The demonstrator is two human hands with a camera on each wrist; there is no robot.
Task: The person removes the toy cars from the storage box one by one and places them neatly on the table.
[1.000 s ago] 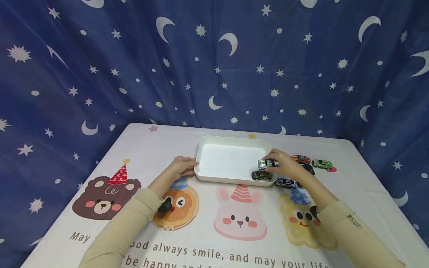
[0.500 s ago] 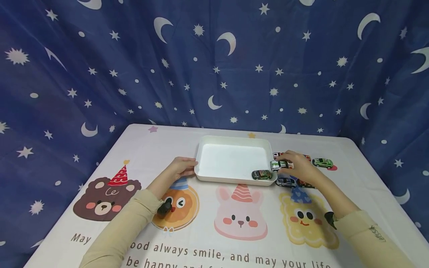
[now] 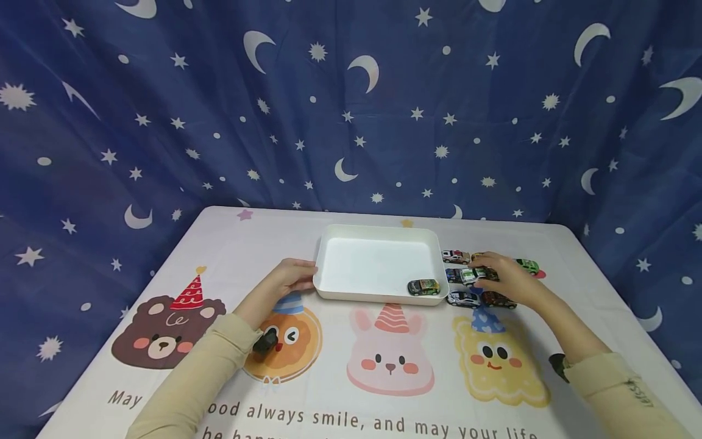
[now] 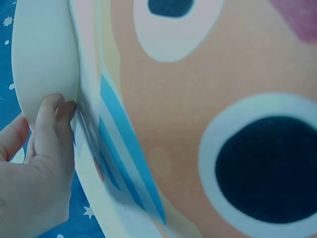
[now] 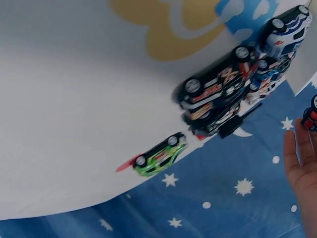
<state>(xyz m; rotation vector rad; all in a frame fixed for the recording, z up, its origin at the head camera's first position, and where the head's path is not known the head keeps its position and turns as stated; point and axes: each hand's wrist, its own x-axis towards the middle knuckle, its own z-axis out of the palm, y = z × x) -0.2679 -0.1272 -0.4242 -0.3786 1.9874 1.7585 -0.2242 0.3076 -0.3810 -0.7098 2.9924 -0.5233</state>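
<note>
At the left end of the white tray, my left hand grips the rim. In the left wrist view its fingers lie against the tray's outer wall, with the thumb by the edge. My right hand pinches a white-and-green toy car over the group of cars right of the tray. In the right wrist view only part of that car shows, at the fingertips. A dark toy car with coloured markings sits in the tray's near right corner.
Toy cars stand close together beside the tray: a white-and-red one, a silver-blue one, a dark red one and a blue one. A green car sits farther right. A blue star-patterned curtain hangs behind the table.
My right hand has carried the white-and-green car from the tray's right side out over its rim, rightward to the other cars. My left hand has stayed at the tray's left end.
</note>
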